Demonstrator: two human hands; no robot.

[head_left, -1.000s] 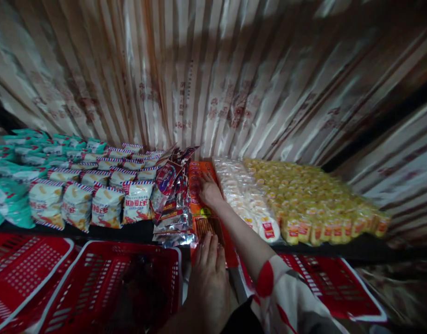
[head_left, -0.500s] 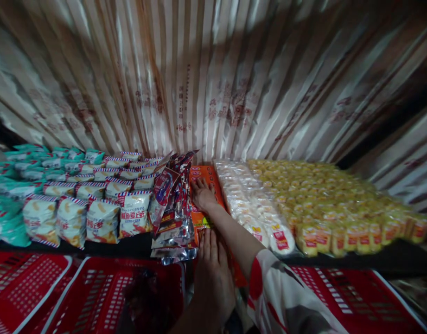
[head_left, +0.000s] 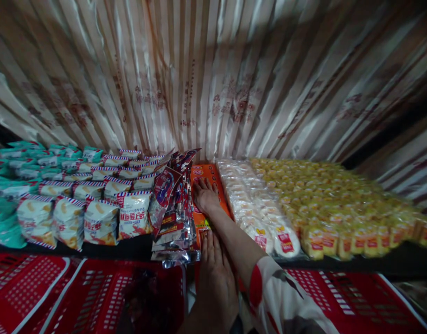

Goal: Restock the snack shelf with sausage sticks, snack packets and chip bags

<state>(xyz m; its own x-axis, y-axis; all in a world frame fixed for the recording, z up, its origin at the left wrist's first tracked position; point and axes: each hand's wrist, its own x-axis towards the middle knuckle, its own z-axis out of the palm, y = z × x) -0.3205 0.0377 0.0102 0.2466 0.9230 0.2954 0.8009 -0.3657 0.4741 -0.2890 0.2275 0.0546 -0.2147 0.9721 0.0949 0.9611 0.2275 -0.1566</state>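
My right hand (head_left: 207, 196) lies flat, fingers spread, on the top of an orange printed box or package (head_left: 198, 172). Closer to me, my left hand (head_left: 217, 273) rests its outstretched fingers on the near end of the same package, beside my right forearm. Dark red foil pouches (head_left: 175, 208) lean in a stack against the package's left side. Along its right side run rows of clear-wrapped white round snacks (head_left: 265, 222). My hands and right forearm cover part of the package.
White striped snack bags (head_left: 135, 215) and teal bags (head_left: 6, 222) stand at the left of the shelf. Yellow wrapped snacks (head_left: 338, 199) fill the right. Red baskets (head_left: 98, 297) sit below the shelf's front edge, and a striped curtain (head_left: 199, 83) hangs behind.
The view has shifted slightly. Both hands stay on the orange package in nearly the same place, and the goods around them look unchanged.
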